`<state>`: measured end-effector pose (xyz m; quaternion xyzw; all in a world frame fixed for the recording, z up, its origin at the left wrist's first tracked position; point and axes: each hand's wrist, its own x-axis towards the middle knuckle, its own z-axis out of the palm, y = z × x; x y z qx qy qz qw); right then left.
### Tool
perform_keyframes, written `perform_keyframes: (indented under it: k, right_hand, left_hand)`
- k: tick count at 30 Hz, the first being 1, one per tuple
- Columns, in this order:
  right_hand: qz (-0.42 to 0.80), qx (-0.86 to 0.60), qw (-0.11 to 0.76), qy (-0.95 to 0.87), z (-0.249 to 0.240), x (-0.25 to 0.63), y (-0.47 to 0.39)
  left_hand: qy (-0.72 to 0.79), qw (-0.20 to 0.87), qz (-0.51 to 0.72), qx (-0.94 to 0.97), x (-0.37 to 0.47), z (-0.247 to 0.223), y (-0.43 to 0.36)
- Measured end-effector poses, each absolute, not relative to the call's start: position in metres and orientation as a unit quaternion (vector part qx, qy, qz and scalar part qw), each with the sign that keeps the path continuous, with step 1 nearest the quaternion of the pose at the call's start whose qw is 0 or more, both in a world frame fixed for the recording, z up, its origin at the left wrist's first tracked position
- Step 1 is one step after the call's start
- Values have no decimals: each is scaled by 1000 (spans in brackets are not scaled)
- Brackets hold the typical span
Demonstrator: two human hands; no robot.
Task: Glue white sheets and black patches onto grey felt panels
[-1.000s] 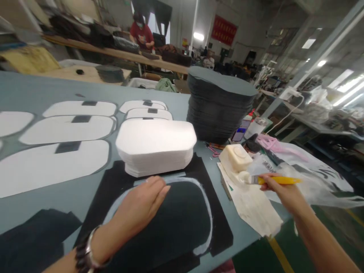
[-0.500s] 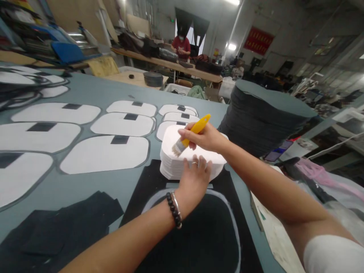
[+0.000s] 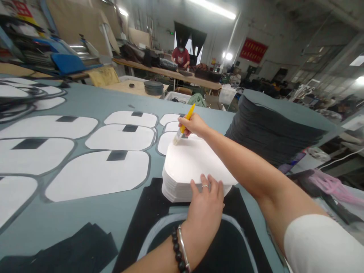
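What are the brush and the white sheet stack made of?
Brush: smooth, evenly yellow handle, so likely plastic, possibly painted wood; pale bristles, fibre unclear.
White sheet stack: matte, probably card or thin foam; flat faces and layered edges suggest it.

Honestly, nothing in your view is readable. That red banner (image 3: 253,50) on your back wall has two rows of yellow characters, but they're too small and blurry to make out. Same deal with the red-and-yellow poster (image 3: 21,9) up at your top left: pale marks, cut off and fuzzy.
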<state>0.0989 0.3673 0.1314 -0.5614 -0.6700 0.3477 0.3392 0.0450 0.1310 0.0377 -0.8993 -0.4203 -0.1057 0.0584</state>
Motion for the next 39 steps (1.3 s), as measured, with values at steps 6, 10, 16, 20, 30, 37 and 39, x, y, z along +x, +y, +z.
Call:
perform_keyframes:
  k: [6,10,16,20,30,37,39]
  right_hand:
    - [276,-623,259,-685,159,145,375]
    - [333,-510,258,-750,168,149,372]
    - [411,-504,229,-724,162,179,367]
    - [358,-583,239,-689,165,232,347]
    - [185,-713,222,-639,167,276,279]
    - [90,-727,189,-654,160,268,215]
    - [54,-723,194,-661,152,265,191]
  left_hand:
    - [-407,62,-98,-906,44,37,133]
    - [-407,63,-84,-907,44,39,134]
    - [-409,62,-66,-908,42,45,136]
    - [-405,68,-70,-909,41,47,135]
    - [-401,91,-75,-908,41,53,138]
    - [-380,87,-79,-917,37,59,142]
    - [-366,79,-77,-924,34,63,150]
